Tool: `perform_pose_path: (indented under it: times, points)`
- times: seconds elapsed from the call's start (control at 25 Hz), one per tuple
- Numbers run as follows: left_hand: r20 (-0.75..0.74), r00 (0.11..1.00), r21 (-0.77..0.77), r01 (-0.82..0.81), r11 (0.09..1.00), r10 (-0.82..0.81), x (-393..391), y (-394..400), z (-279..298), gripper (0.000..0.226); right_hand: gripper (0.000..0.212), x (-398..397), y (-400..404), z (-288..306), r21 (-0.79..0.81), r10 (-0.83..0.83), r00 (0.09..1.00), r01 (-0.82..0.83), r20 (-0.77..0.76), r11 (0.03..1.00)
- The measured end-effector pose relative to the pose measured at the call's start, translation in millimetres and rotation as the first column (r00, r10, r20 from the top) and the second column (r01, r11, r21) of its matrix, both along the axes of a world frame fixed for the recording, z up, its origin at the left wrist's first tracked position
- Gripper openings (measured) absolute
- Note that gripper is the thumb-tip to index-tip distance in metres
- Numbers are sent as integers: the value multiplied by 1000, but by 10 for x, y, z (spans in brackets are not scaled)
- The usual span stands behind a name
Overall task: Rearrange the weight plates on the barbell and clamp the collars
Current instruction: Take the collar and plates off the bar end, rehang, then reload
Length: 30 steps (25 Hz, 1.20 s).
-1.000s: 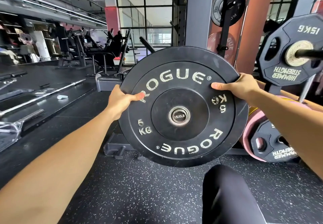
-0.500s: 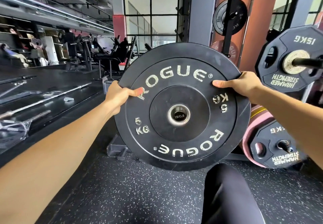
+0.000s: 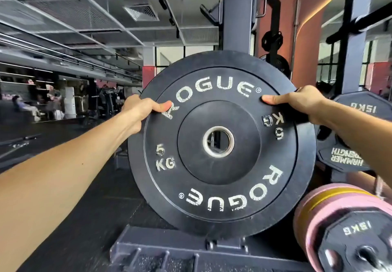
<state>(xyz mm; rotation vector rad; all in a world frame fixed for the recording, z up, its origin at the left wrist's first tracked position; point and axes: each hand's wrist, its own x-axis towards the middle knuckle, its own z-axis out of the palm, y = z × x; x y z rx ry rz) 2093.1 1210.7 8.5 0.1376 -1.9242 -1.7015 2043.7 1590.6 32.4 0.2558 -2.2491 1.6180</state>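
Gym floor, black rubber (image 3: 89,218), lower left; blurred machines and a mirror wall behind it.

Left hand (image 3: 139,110): on the upper left edge of the plate, thumb flat on the face beside the letter R, fingers curled round the rim and out of sight behind it.

Black plate (image 3: 220,186): round, marked ROGUE and 5 KG in worn white lettering, held upright in the air between both hands, in front of the grey rack post (image 3: 236,10). Metal-ringed centre hole (image 3: 218,141) open; nothing passes through it.

Right hand (image 3: 301,101): on the upper right edge, thumb on the face, fingers wrapped behind the rim.

Black 15 kg plate (image 3: 356,110): far right, partly hidden by the right forearm.

Pink plate (image 3: 314,208): lower right, with a smaller black plate (image 3: 352,240) in front of it.
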Motion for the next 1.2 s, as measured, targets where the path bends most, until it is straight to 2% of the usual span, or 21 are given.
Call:
perform_pose_path:
  times: [0.28, 0.44, 0.64, 0.76, 0.92, 1.04, 1.2]
  points:
    - [5, 1000, 29, -23, 999, 23, -824, 291, 1436, 69, 79, -805, 248, 1495, 9, -13, 999, 13, 32, 1000]
    - [-36, 999, 33, -18, 999, 19, -1130, 398, 2682, 55, 85, -1069, 381, 2713, -17, -31, 999, 32, 34, 999]
    - [-7, 999, 33, -33, 999, 34, -1300, 542, 4195, 67, 91, -1235, 536, 4170, -20, -42, 994, 44, 98, 999]
    - [14, 999, 50, -35, 998, 34, -1307, 636, 4872, 68, 91, -1255, 604, 4906, -16, -42, 992, 44, 119, 999]
    - [18, 1000, 44, -2, 999, 1, -1356, 763, 5294, 66, 91, -1205, 759, 5334, -2, -62, 993, 62, 99, 998]
    - [6, 1000, 39, 20, 999, -20, -1431, 977, 5324, 70, 92, -1205, 993, 5414, -10, -68, 996, 69, 61, 998]
    - [25, 999, 36, 42, 998, -43, -1571, 1494, 5248, 74, 89, -1274, 1529, 5322, 6, -95, 991, 95, 90, 995]
